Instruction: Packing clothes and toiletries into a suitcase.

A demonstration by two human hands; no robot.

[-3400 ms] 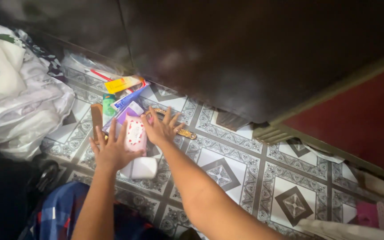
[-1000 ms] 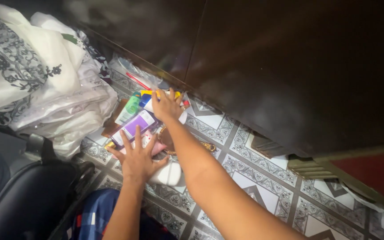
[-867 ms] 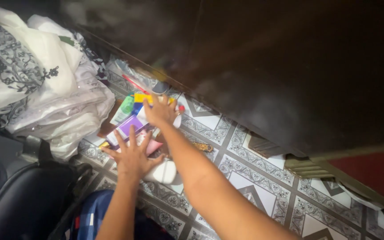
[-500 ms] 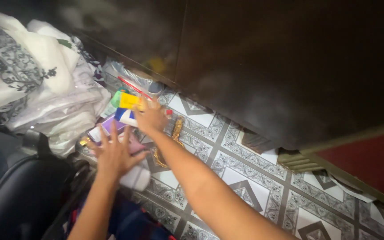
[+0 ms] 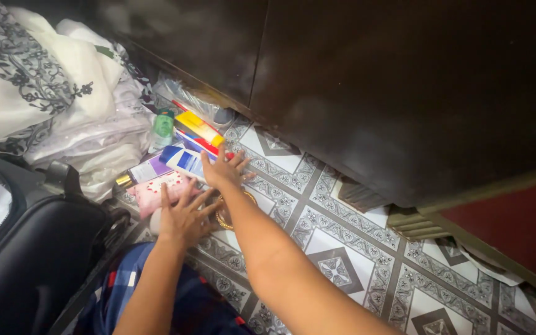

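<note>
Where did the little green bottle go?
In the head view, the small green plastic bottle stands on the patterned tile floor at upper left, between the heap of white cloth and the yellow and red box, beyond both hands.

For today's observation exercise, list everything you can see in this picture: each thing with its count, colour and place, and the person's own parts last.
Pink pouch: one, pink, on the tiles under the left fingertips.
Blue-white tube: one, beside the right hand.
Yellow-red box: one, by the cabinet foot.
Green bottle: one, next to the cloth.
Gold chain: one, partly under the right wrist.
White cloth pile: one, upper left.
Dark cabinet: one, across the top.
Patterned floor tiles: grey-white.
Left hand: flat, open.
Right hand: flat, open.
</note>
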